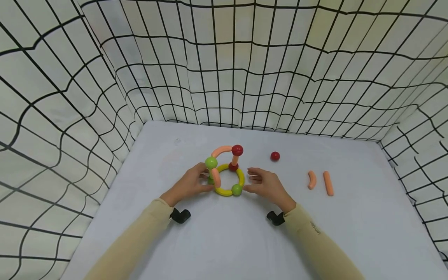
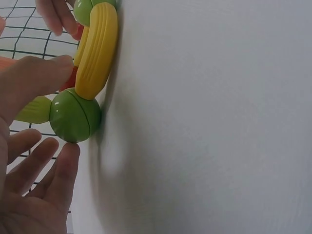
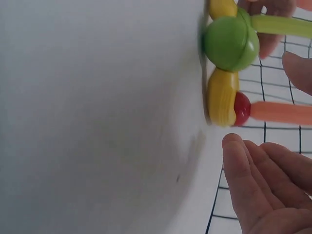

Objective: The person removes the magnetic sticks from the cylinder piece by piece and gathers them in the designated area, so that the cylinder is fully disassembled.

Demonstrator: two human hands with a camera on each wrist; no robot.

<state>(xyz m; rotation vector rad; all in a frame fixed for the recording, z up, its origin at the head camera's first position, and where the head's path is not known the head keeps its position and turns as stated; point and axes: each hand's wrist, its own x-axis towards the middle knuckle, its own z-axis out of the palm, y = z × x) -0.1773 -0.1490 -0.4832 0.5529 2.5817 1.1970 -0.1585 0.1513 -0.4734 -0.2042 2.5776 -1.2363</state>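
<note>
A toy frame stands on the white table, its base a yellow ring [image 1: 241, 178] of curved pieces joined by balls. One lower green ball [image 1: 237, 189] sits at the ring's front right. Above rise an upper green ball [image 1: 211, 163], an upper red ball [image 1: 237, 150] and salmon-coloured sticks, one a curved salmon stick [image 1: 216, 178] hanging down. My left hand [image 1: 191, 179] is around the left lower green ball [image 2: 73, 117], fingers extended, a fingertip right at its underside. My right hand [image 1: 267, 185] stays beside the ring's right side, holding nothing, thumb and fingers apart.
A loose red ball [image 1: 275, 156] lies behind my right hand. Farther right are a short curved salmon piece [image 1: 312, 180] and a straight salmon stick [image 1: 328, 183]. Black netting [image 1: 224, 70] over pale cloth encloses the table's back and sides.
</note>
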